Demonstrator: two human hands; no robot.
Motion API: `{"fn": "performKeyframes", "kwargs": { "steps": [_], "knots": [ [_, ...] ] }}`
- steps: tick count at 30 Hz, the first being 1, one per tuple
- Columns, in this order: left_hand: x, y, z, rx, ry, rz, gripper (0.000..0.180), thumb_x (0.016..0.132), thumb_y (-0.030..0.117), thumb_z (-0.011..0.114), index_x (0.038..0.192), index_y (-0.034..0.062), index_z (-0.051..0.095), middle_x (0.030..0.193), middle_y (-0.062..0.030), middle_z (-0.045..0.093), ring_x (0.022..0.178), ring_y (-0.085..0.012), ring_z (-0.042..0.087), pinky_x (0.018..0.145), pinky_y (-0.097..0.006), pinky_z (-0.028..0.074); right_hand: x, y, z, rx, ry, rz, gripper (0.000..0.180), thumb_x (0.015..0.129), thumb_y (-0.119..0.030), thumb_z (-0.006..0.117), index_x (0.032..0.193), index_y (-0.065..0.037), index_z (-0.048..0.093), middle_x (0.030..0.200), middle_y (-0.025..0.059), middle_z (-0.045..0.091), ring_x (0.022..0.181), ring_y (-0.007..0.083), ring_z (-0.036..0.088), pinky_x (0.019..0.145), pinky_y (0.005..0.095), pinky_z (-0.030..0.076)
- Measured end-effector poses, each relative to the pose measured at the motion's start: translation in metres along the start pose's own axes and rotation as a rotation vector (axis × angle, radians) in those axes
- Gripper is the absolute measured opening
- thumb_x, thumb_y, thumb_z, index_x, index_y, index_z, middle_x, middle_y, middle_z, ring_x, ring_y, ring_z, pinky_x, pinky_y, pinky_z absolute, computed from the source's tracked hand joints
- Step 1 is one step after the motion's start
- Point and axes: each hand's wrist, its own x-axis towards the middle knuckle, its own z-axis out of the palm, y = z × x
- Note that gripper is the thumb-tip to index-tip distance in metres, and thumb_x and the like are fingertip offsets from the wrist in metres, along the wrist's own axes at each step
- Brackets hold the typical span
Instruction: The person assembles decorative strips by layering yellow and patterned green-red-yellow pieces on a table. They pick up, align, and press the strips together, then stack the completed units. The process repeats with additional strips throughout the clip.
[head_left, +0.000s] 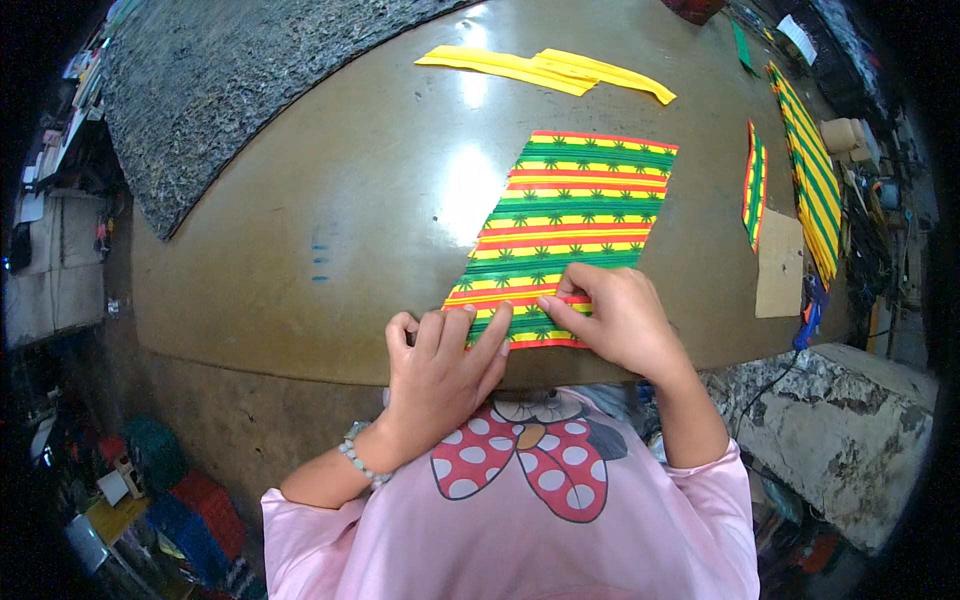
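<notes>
A striped sheet in red, yellow and green lies flat on the brown table, slanting from the near edge toward the far right. My left hand presses its fingertips on the sheet's near left corner. My right hand rests on the near edge just to the right, fingers bent and pinching the sheet's edge. Both hands touch the sheet at the table's front rim.
Yellow paper strips lie at the far side. Narrow striped pieces and a long striped strip lie at the right, beside a tan cardboard piece. A grey mat covers the far left. Crates stand on the floor.
</notes>
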Motion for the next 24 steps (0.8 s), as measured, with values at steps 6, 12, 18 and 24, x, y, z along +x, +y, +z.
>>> {"fn": "performKeyframes", "kwargs": {
  "steps": [6, 12, 18, 24],
  "knots": [
    [0.020, 0.025, 0.010, -0.133, -0.033, 0.120, 0.050, 0.087, 0.035, 0.070, 0.118, -0.0027, 0.061, 0.105, -0.0152, 0.059, 0.098, -0.0294, 0.059, 0.088, -0.042, 0.047, -0.001, -0.005, 0.001, -0.106, -0.004, -0.001, 0.032, 0.087, -0.034, 0.073, 0.080, -0.004, 0.065, 0.068, 0.0177, 0.065, 0.068, 0.0379, 0.065, 0.060, 0.0446, 0.050],
    [0.016, 0.014, 0.024, -0.135, 0.091, 0.142, 0.046, 0.090, 0.035, 0.068, 0.112, -0.0047, 0.061, 0.106, -0.0142, 0.061, 0.098, -0.0277, 0.060, 0.088, -0.038, 0.050, -0.015, 0.014, -0.019, -0.002, 0.026, 0.028, 0.033, 0.088, -0.032, 0.074, 0.082, -0.001, 0.064, 0.066, 0.0137, 0.063, 0.057, 0.0253, 0.059, 0.055, 0.0376, 0.046],
    [0.013, 0.012, 0.027, -0.123, 0.082, 0.170, 0.049, 0.090, 0.038, 0.066, 0.124, 0.0025, 0.061, 0.104, -0.0119, 0.059, 0.098, -0.0262, 0.057, 0.091, -0.038, 0.048, -0.021, 0.035, -0.017, 0.188, 0.001, 0.092, 0.028, 0.090, -0.024, 0.073, 0.083, 0.001, 0.063, 0.066, 0.0117, 0.061, 0.057, 0.0159, 0.055, 0.053, 0.0324, 0.044],
    [0.012, 0.013, 0.026, -0.114, 0.069, 0.140, 0.052, 0.089, 0.036, 0.068, 0.133, 0.0108, 0.059, 0.102, -0.0093, 0.053, 0.091, -0.0258, 0.055, 0.080, -0.037, 0.048, -0.020, 0.032, -0.014, 0.107, 0.013, 0.123, 0.030, 0.087, -0.031, 0.070, 0.084, -0.001, 0.065, 0.073, 0.0204, 0.066, 0.069, 0.0377, 0.066, 0.061, 0.0464, 0.049]
  ]
}}
